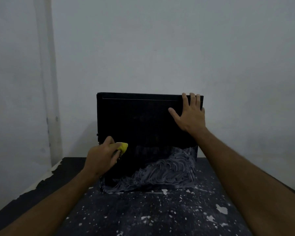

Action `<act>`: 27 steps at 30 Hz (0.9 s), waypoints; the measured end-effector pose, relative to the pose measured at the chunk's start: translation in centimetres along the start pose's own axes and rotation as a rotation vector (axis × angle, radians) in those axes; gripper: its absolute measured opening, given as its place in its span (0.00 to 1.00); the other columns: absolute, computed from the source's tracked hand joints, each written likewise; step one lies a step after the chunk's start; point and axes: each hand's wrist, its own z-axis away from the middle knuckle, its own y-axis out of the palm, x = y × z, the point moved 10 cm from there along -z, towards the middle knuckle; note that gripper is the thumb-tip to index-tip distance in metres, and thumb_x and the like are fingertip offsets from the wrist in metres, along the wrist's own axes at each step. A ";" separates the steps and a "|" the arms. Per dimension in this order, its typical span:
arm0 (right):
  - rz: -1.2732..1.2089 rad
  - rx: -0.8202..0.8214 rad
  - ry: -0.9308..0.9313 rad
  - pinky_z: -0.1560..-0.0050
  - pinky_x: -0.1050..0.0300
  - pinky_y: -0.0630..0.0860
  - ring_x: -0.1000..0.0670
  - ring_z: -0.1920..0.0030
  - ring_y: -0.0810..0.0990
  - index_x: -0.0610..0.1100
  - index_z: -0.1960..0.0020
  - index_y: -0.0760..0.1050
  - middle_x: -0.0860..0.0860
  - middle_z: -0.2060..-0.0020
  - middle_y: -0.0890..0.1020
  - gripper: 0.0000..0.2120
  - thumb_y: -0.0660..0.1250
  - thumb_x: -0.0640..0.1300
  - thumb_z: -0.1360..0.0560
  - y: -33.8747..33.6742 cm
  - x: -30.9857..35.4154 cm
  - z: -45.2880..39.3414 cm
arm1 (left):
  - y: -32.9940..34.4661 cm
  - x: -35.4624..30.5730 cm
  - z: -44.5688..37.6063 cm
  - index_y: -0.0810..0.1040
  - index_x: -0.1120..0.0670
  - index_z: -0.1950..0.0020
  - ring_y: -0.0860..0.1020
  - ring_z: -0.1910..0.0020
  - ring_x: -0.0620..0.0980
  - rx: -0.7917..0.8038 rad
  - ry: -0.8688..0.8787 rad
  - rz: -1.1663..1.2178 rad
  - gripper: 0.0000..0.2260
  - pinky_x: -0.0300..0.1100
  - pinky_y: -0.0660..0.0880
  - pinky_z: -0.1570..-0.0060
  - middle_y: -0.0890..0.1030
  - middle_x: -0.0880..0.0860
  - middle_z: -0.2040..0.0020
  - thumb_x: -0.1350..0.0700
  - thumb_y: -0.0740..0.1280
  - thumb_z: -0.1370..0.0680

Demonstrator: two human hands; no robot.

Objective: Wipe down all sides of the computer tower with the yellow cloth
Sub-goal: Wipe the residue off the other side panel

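Tower: I've got the black computer tower [143, 126] standing on the dark, paint-flecked table [160, 215], its broad side panel facing me, a pale wall [160, 48] right behind it.
Panel: upper part reads clean black; the lower right stretch shows grey, swirled smear marks down to the bottom edge.
Left hand: my left hand [100, 157] is at the lower left of the panel, fingers curled round the yellow cloth [122, 147], thumb up on top of it.
Cloth: bunched up, only a small lump pokes out past my fingers, pressed against the panel close to its left edge.
Right hand: my right hand [189, 113] lies flat on the upper right corner of the tower, thumb spread wide to the left on the panel.
Right fingers: straight and a little apart, the fingertips [192, 95] hooking just over the top edge; nothing gripped, only bracing.
Arms: both forearms bare, reaching in from the bottom corners.
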 end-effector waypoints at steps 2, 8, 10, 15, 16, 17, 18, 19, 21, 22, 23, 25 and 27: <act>0.006 0.006 -0.001 0.25 0.29 0.57 0.41 0.18 0.43 0.49 0.17 0.49 0.43 0.18 0.50 0.43 0.50 0.74 0.22 0.1 0.0 0.0 | 1.6 -2.4 -0.2 0.82 0.48 0.46 0.70 0.74 0.53 0.079 0.160 -0.077 0.15 0.40 0.64 0.77 0.74 0.51 0.53 0.44 0.58 0.20; 0.008 0.009 -0.006 0.25 0.29 0.57 0.42 0.18 0.43 0.50 0.17 0.48 0.44 0.18 0.50 0.43 0.50 0.74 0.23 0.0 -0.1 0.0 | -0.2 -1.5 -1.6 0.81 0.50 0.46 0.70 0.74 0.53 0.011 0.033 -0.012 0.13 0.40 0.63 0.77 0.74 0.51 0.53 0.45 0.61 0.20; 0.013 0.008 -0.009 0.25 0.29 0.57 0.41 0.18 0.43 0.50 0.17 0.48 0.44 0.18 0.50 0.43 0.51 0.74 0.23 0.0 -0.1 0.0 | 2.0 -3.9 -1.1 0.82 0.48 0.47 0.69 0.74 0.51 0.106 0.192 -0.058 0.14 0.39 0.61 0.76 0.72 0.50 0.54 0.44 0.59 0.20; 0.012 0.012 -0.013 0.25 0.29 0.57 0.42 0.18 0.43 0.49 0.17 0.48 0.44 0.18 0.50 0.43 0.50 0.74 0.23 -0.1 0.1 0.0 | 0.6 -2.8 -2.2 0.81 0.49 0.46 0.70 0.74 0.52 0.011 0.000 0.029 0.11 0.40 0.63 0.77 0.74 0.51 0.53 0.46 0.64 0.20; 0.017 0.014 -0.009 0.25 0.29 0.57 0.42 0.18 0.43 0.49 0.17 0.48 0.44 0.18 0.50 0.43 0.50 0.74 0.23 -0.2 -0.2 0.1 | 1.0 -3.3 -2.4 0.81 0.49 0.45 0.71 0.74 0.52 0.030 0.022 0.042 0.11 0.40 0.64 0.77 0.73 0.51 0.53 0.46 0.64 0.20; 0.019 0.020 -0.012 0.25 0.29 0.57 0.42 0.18 0.43 0.50 0.17 0.48 0.44 0.18 0.50 0.43 0.50 0.74 0.23 0.0 0.0 0.1 | 2.0 -4.3 -2.1 0.81 0.48 0.45 0.71 0.73 0.51 0.103 0.110 0.017 0.11 0.40 0.64 0.77 0.73 0.50 0.53 0.45 0.65 0.21; 0.023 0.025 -0.014 0.25 0.30 0.57 0.42 0.18 0.43 0.50 0.17 0.48 0.44 0.18 0.50 0.43 0.50 0.74 0.23 0.0 -0.1 0.1 | 3.4 -5.7 -1.5 0.82 0.47 0.45 0.72 0.74 0.50 0.170 0.237 -0.038 0.10 0.39 0.63 0.77 0.73 0.50 0.53 0.44 0.67 0.22; 0.024 0.029 -0.012 0.25 0.30 0.57 0.42 0.18 0.43 0.50 0.17 0.48 0.44 0.18 0.50 0.43 0.50 0.74 0.23 0.0 -0.2 0.0 | 3.9 -6.3 -1.3 0.83 0.46 0.45 0.72 0.74 0.50 0.194 0.301 -0.076 0.10 0.38 0.62 0.77 0.73 0.50 0.54 0.44 0.70 0.23; 0.018 0.031 -0.016 0.25 0.29 0.57 0.42 0.18 0.43 0.50 0.17 0.48 0.44 0.18 0.50 0.44 0.51 0.74 0.23 0.0 0.0 0.0 | 2.8 -5.2 -2.2 0.83 0.46 0.44 0.72 0.74 0.50 0.142 0.172 -0.029 0.10 0.38 0.63 0.77 0.73 0.49 0.54 0.46 0.71 0.23; 0.015 0.030 -0.016 0.25 0.29 0.58 0.42 0.18 0.43 0.50 0.17 0.48 0.44 0.18 0.50 0.44 0.51 0.74 0.23 0.0 0.0 0.0 | 2.0 -4.4 -2.7 0.82 0.47 0.44 0.72 0.74 0.50 0.084 0.073 0.039 0.09 0.39 0.63 0.77 0.74 0.50 0.54 0.47 0.70 0.23; 0.013 0.028 -0.014 0.25 0.29 0.58 0.42 0.18 0.43 0.50 0.17 0.48 0.44 0.18 0.50 0.43 0.51 0.74 0.23 -0.1 -0.1 0.0 | 1.5 -3.9 -2.8 0.82 0.48 0.44 0.72 0.73 0.51 0.037 0.001 0.088 0.09 0.39 0.64 0.78 0.74 0.50 0.54 0.48 0.70 0.22; 0.019 0.033 -0.014 0.25 0.29 0.57 0.42 0.18 0.43 0.50 0.17 0.48 0.44 0.18 0.50 0.44 0.51 0.74 0.23 -0.1 -0.1 0.0 | 2.3 -5.4 -2.8 0.82 0.48 0.45 0.72 0.73 0.51 0.068 0.099 0.064 0.08 0.40 0.66 0.78 0.73 0.50 0.53 0.49 0.71 0.23; 0.021 0.047 -0.011 0.25 0.29 0.57 0.42 0.18 0.43 0.50 0.17 0.47 0.44 0.18 0.49 0.43 0.51 0.74 0.23 0.0 -0.2 0.1 | 4.0 -7.5 -2.1 0.84 0.46 0.45 0.72 0.73 0.49 0.156 0.291 -0.046 0.10 0.40 0.66 0.79 0.73 0.49 0.54 0.46 0.69 0.23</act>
